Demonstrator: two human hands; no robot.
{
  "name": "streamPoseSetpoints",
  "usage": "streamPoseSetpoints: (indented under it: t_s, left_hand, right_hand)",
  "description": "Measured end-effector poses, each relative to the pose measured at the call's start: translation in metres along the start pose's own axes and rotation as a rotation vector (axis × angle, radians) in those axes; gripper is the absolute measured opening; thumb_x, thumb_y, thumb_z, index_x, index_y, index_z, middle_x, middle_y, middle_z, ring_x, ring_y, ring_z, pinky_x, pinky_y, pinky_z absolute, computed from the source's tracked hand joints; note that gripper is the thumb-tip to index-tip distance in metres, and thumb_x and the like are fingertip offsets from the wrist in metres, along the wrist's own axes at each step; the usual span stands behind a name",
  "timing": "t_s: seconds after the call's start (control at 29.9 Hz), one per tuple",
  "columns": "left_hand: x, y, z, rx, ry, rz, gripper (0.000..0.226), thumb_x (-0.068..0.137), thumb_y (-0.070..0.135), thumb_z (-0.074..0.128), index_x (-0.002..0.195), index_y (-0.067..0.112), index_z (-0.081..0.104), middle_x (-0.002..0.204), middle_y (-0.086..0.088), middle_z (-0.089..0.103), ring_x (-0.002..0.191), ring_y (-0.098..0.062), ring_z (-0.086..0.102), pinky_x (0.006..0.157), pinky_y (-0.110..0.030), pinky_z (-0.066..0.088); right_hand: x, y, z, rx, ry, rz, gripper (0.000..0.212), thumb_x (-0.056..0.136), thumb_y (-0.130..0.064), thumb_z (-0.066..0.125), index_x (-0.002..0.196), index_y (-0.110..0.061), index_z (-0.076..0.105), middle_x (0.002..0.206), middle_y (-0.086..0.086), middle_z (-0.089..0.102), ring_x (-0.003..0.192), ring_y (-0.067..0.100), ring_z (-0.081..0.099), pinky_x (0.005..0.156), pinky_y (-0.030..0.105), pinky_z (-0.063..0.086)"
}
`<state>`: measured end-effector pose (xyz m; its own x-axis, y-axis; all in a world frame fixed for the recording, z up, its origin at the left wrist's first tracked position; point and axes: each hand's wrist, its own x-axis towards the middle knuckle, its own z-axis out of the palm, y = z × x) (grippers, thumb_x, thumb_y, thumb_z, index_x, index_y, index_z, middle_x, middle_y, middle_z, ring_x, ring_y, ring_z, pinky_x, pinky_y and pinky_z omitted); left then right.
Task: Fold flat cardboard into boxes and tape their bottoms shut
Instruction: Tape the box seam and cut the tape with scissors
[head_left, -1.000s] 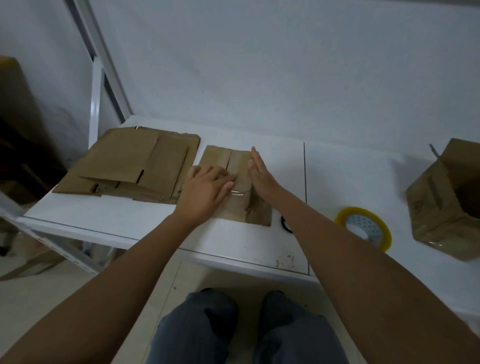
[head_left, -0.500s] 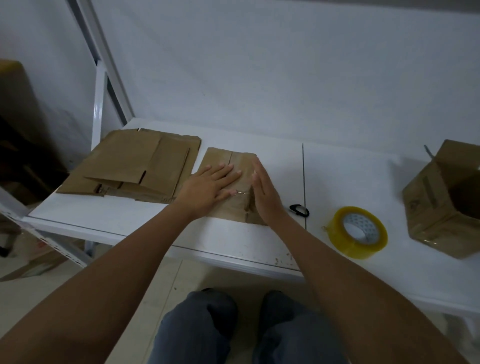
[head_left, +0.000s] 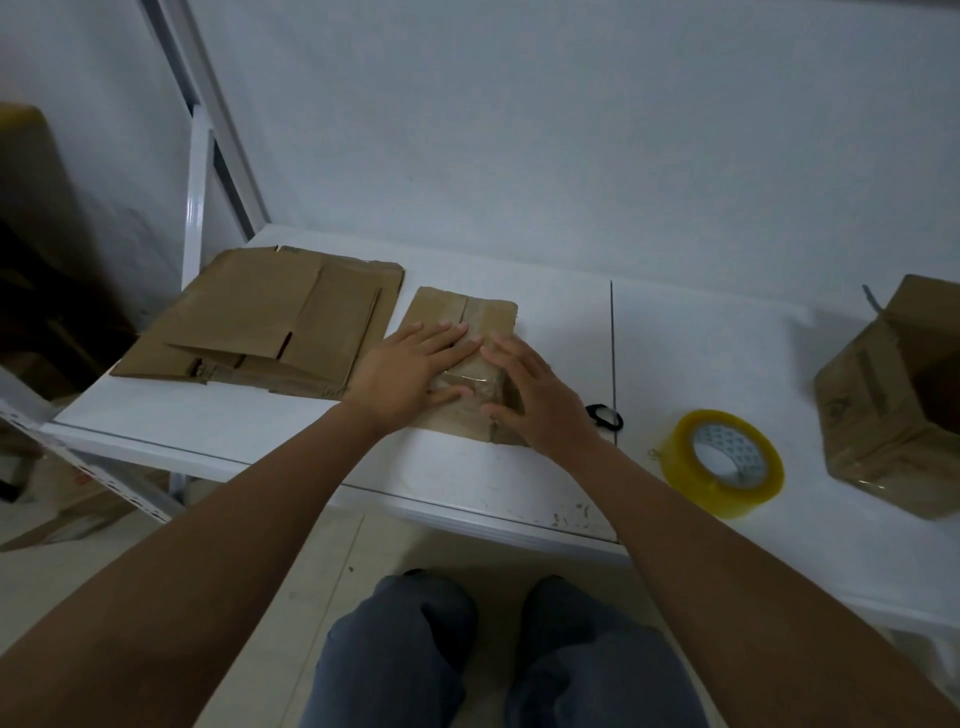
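At the far left of the white tabletop (head_left: 519, 483) lies a stack of flat brown cardboard blanks (head_left: 270, 322), untouched, its near flaps overlapping so the count is hard to make out. Just to its right sits the small brown cardboard box (head_left: 462, 364) in hand, its closed bottom flaps facing up with a strip of clear tape (head_left: 470, 382) shining across the seam. The left hand (head_left: 410, 369) rests flat on it with fingers straight and spread, gripping nothing; the right hand (head_left: 540, 395) presses beside it, fingers extended over the tape, likewise grasping nothing. The box looks light and fairly stiff but easily dented (thin corrugated board, I judge), so it is best lifted by its side walls rather than the taped seam. Its near right corner and sides are hidden under the palms. Right of the wrist lies a small black object (head_left: 605, 415), too small to identify. Further right stands a yellow-rimmed roll of clear packing tape (head_left: 724, 462), then an assembled brown cardboard box (head_left: 883, 405) lying on its side, cut off by the frame edge.
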<state>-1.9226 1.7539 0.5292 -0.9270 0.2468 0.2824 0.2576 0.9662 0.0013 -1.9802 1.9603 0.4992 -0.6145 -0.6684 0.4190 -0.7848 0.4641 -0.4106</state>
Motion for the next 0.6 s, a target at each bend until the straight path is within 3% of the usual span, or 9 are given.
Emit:
streamPoseSetpoints:
  t_s: [0.1,0.17,0.27,0.37,0.47,0.6]
  left_hand:
    - [-0.001,0.009,0.000,-0.032,0.038,-0.069,0.064,0.086,0.058,0.037,0.136,0.021,0.052,0.139,-0.004,0.053,0.128,-0.022,0.051,0.106,-0.041,0.038]
    - [0.000,0.021,0.002,-0.043,0.071,-0.144,0.063,0.087,0.056,0.039,0.137,0.020,0.051,0.142,-0.005,0.050,0.131,-0.022,0.047,0.110,-0.040,0.034]
    - [0.002,0.039,0.006,-0.057,0.116,-0.241,0.059,0.091,0.048,0.054,0.141,0.017,0.045,0.147,-0.006,0.043,0.138,-0.021,0.038,0.114,-0.035,0.022]
    - [-0.002,0.032,0.002,-0.182,0.173,-0.234,0.055,0.094,0.044,0.053,0.140,0.014,0.047,0.146,-0.004,0.044,0.137,-0.019,0.039,0.112,-0.026,0.021]
    - [-0.007,0.018,0.001,-0.327,0.240,-0.200,0.045,0.100,0.033,0.037,0.134,0.008,0.053,0.141,-0.009,0.050,0.136,-0.023,0.040,0.113,-0.025,0.018]
    - [-0.009,0.016,0.019,-0.223,0.387,-0.164,0.040,0.099,0.024,0.039,0.118,0.001,0.065,0.126,-0.014,0.062,0.129,-0.028,0.046,0.114,-0.031,0.021]
  right_hand:
    - [0.004,-0.009,0.002,0.326,-0.009,0.118,0.047,0.094,-0.027,0.057,0.136,-0.013,0.042,0.146,-0.006,0.031,0.136,0.005,0.027,0.109,0.023,0.031]
    - [0.012,-0.026,0.005,0.597,0.077,0.294,0.032,0.101,-0.019,0.043,0.130,-0.007,0.044,0.139,-0.005,0.035,0.127,0.002,0.033,0.105,0.012,0.029]
    - [0.024,-0.044,0.018,0.645,0.295,0.502,0.032,0.102,-0.018,0.037,0.128,-0.003,0.048,0.140,0.003,0.044,0.116,-0.004,0.038,0.089,-0.003,0.026]
    - [0.030,-0.053,0.029,0.707,0.471,0.554,0.034,0.102,-0.010,0.034,0.134,-0.004,0.045,0.143,0.006,0.043,0.123,0.002,0.038,0.091,-0.005,0.025]
    - [0.033,-0.051,0.035,0.726,0.498,0.600,0.038,0.103,-0.014,0.031,0.140,-0.008,0.039,0.146,0.006,0.041,0.129,0.010,0.039,0.090,-0.006,0.025]
    - [0.032,-0.047,0.039,0.710,0.494,0.595,0.039,0.103,-0.014,0.031,0.142,-0.009,0.037,0.147,0.005,0.040,0.133,0.014,0.038,0.093,-0.005,0.025]
